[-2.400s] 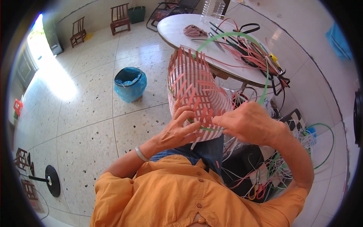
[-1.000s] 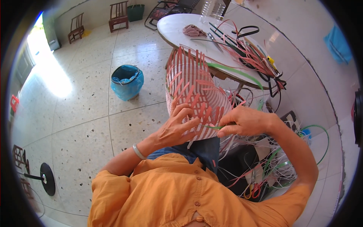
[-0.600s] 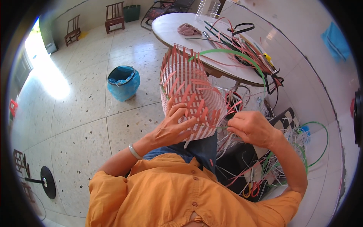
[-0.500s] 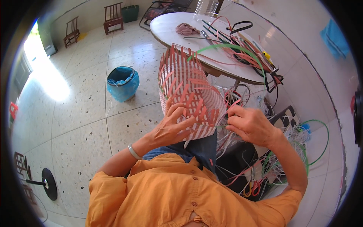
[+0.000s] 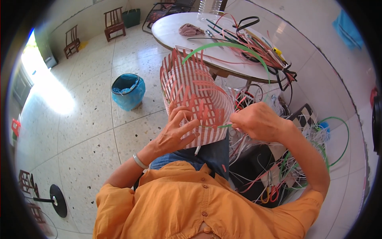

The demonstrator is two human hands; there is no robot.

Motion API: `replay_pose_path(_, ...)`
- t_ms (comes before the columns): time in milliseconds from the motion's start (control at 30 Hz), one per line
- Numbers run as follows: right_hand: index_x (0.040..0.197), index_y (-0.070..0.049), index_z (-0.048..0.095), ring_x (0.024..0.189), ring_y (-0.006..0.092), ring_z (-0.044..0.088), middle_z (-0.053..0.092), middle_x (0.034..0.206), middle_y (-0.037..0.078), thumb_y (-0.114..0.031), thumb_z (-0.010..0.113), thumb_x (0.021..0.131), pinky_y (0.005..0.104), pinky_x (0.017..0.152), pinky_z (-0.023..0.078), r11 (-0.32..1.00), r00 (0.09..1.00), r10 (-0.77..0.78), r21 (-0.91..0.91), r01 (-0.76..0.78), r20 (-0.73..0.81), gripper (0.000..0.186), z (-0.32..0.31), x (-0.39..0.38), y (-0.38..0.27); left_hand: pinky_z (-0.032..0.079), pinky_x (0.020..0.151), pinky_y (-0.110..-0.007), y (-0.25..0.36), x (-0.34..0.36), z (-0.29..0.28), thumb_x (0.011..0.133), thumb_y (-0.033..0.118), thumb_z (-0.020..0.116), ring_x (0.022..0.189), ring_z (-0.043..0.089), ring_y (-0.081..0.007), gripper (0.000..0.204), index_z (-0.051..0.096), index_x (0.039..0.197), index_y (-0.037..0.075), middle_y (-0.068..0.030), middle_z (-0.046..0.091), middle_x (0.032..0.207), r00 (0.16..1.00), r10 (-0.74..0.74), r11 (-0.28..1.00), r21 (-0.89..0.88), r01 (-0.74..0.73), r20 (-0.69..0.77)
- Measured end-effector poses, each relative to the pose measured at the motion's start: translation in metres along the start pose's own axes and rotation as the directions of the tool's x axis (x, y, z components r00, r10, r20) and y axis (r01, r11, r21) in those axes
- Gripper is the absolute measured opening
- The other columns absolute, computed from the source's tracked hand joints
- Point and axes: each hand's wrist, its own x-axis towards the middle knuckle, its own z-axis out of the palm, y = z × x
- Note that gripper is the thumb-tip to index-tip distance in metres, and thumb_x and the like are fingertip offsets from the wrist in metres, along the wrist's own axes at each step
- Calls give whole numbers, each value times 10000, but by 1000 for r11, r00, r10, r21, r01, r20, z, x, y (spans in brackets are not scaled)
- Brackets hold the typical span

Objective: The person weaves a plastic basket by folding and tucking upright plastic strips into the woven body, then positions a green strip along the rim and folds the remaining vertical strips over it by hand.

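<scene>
A half-woven basket of red and white plastic strips rests on my lap, loose red strip ends standing out from its rim and side. My left hand grips its near left side, fingers bent over the weave and thumb lower down. To the right of the basket, my right hand is closed in a pinch on a narrow green strip that runs out from the weave. Another, longer green strip arches from the basket's far end toward the table.
Behind the basket stands a round white table with a pink cloth and a heap of coloured strips. A blue-lined bin is on the floor at left. Tangled white strips and scissors lie at right.
My right hand has risen and turned knuckles-up, and more of the green strip shows between it and the basket. The basket has shifted slightly left in view; my left hand stays on it.
</scene>
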Motion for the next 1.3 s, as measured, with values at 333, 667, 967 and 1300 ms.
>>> replay_pose_path(333, 993, -83, 649, 786, 288, 642, 637, 764, 92, -124, 662, 849, 411, 744, 494, 984, 909, -155, 25, 178, -388, 150, 67, -1, 54, 248, 1131, -578, -14, -16, 5, 792, 134, 778, 1196, 453, -343, 554, 603, 1316, 173, -127, 449, 1163, 998, -21, 1000, 16, 22, -56)
replay_pose_path(667, 1081, -148, 675, 766, 255, 598, 589, 869, 68, -73, 627, 826, 384, 726, 465, 1000, 904, -3, -15, -4, -428, 270, 87, -6, 30, 194, 1180, -584, -23, -19, 14, 775, 153, 803, 1322, 352, -349, 556, 623, 1296, 225, -135, 344, 1301, 998, -57, 993, 98, 60, -33)
replay_pose_path(967, 1002, -43, 637, 775, 280, 598, 560, 893, 86, -57, 566, 809, 363, 705, 474, 991, 896, 135, 45, -128, -422, 206, 103, 0, -49, 234, 1192, -564, -68, -32, 2, 691, 274, 867, 1416, 259, -368, 568, 670, 1221, 326, -124, 275, 1453, 998, 64, 970, 235, -62, 1)
replay_pose_path(1300, 1082, -38, 650, 752, 323, 598, 539, 875, 121, -2, 602, 808, 401, 652, 496, 976, 841, 216, 140, -168, -496, 281, 105, 24, -49, 317, 1133, -561, 6, -25, 5, 728, 153, 815, 1309, 420, -334, 533, 643, 1230, 93, -122, 508, 1287, 975, 206, 945, 273, -178, -79)
